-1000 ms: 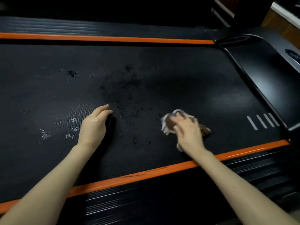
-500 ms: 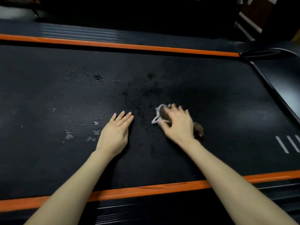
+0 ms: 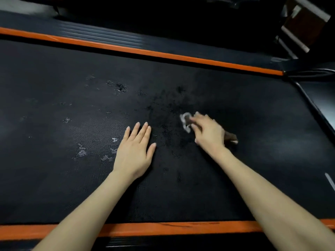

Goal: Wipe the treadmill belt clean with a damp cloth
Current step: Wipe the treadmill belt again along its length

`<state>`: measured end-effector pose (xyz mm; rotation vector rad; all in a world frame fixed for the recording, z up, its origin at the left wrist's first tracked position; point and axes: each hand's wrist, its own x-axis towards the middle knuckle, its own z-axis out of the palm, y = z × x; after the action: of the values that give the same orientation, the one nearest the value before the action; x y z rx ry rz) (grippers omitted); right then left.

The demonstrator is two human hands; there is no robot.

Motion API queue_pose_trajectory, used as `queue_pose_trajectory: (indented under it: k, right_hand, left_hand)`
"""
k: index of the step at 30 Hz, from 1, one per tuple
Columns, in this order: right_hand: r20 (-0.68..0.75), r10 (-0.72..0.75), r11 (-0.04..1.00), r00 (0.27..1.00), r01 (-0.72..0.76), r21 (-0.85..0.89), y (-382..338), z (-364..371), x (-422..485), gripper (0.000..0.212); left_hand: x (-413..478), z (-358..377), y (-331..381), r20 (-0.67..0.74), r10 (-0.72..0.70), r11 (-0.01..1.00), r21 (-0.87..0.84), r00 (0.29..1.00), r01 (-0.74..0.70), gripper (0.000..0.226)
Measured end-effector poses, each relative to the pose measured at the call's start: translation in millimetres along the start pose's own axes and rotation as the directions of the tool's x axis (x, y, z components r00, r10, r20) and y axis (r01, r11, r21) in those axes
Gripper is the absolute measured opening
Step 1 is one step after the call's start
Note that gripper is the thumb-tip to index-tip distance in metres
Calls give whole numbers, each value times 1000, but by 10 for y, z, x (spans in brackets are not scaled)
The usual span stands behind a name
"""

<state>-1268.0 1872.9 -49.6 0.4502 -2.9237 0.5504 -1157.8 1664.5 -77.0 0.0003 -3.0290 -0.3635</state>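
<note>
**Cloth** [image 3: 185,122]: small, crumpled, brown with a pale edge. It is found near the middle of the belt [image 3: 262,115], bunched under the right hand [image 3: 208,134]. It is judged soft, light and limp. Being damp, it is expected to drag on the textured surface rather than slide. It is best taken as a wad under the palm, with loose ends tucked in so that no corner trails.

**Right hand:** laid over the cloth, fingers bent round it and pressing it down. The outline is blurred, so the exact grip cannot be made out.

**Left hand** [image 3: 135,151]: set flat on the belt to the left of the cloth and apart from it. The palm is down, the fingers straight and close together, and nothing is held.

**Belt:** black, wide and flat, with a finely dimpled surface. Dark specks [image 3: 168,109] are scattered beside the cloth. Pale flecks [image 3: 81,153] lie left of the left hand.

**Side strips** [image 3: 163,228]: orange, smooth and straight, one along each long edge.
</note>
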Motion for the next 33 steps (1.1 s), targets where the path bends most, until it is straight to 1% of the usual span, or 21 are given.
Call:
queue_pose_trajectory:
  k: [3,6,7,8,10,11,13,14,16,19,21,22,23,25,26,27,28,29,30,31,33]
  right_hand:
    - [58,-362,932,930,363,-10,-79,4,-500,34]
    - [140,-511,857,848,515,11,40,-88,-445,36]
    - [125,-497,864,858,503,-16,142,-72,-302,34]
    - [82,-433,898,898,437,-50,241,-57,-115,33]
    - [37,-166,984,986,167,-59,387,-67,321,32]
    - [22,-33,998,999,34,-52,412,-59,489,32]
    - [-27,73,996,997,-74,-42,328,1,607,32]
    - [-23,47,998,999,-48,-43,238,16,564,31]
    - [-54,-202,979,978,200,-44,87,40,289,31]
    - [47,-513,858,857,514,1,44,40,-177,30]
    - [99,-591,807,801,590,42,158,-15,-45,31]
    - [102,-590,807,801,590,25,242,-10,103,33]
    - [71,-541,839,838,543,-21,339,2,297,34]
    - [-21,-266,959,964,263,-102,515,-22,755,32]
    - [-54,-86,989,995,78,-127,579,-39,963,30]
    - [-88,67,987,994,-79,-138,598,-47,1098,30]
    - [-113,142,976,983,-158,-153,563,-30,1160,30]
    - [-109,151,970,983,-168,-173,465,0,1159,30]
    - [-79,101,976,992,-114,-188,332,29,1082,30]
    - [-30,-2,983,1000,-4,-183,211,69,931,31]
    - [115,-228,962,967,242,-128,51,78,524,42]
  left_hand:
    - [20,0,-30,-5,-11,999,51,1000,11,73]
    - [144,-23,-74,8,5,996,84,1000,-6,71]
    - [204,-27,-93,9,2,997,83,1000,-3,72]
    - [269,-30,-116,7,-3,997,76,1000,2,74]
    - [394,-26,-152,17,-12,998,68,1000,10,78]
    - [451,-20,-162,16,-10,997,72,1000,9,79]
    - [557,-16,-171,14,-5,995,95,1000,4,80]
    - [610,-6,-179,20,-5,995,103,1000,3,80]
    - [721,12,-191,19,-10,995,98,1000,8,80]
    - [848,34,-200,7,-22,996,81,1000,21,76]
    - [867,55,-201,-1,-26,997,73,1000,26,74]
    - [862,64,-200,-5,-27,997,72,1000,27,73]
    - [858,72,-203,-9,-28,997,75,1000,29,72]
    - [861,83,-205,-9,-31,997,76,999,31,72]
    - [861,84,-201,-7,-32,997,70,999,33,72]
    - [860,88,-195,-6,-33,997,63,999,33,73]
    - [860,89,-191,-11,-35,998,60,999,36,74]
    - [860,89,-195,-14,-38,997,59,999,39,74]
    - [858,85,-197,-12,-37,997,61,999,38,74]
    - [860,80,-197,-8,-34,997,65,999,35,74]
    - [866,80,-208,-4,-28,997,72,1000,28,74]
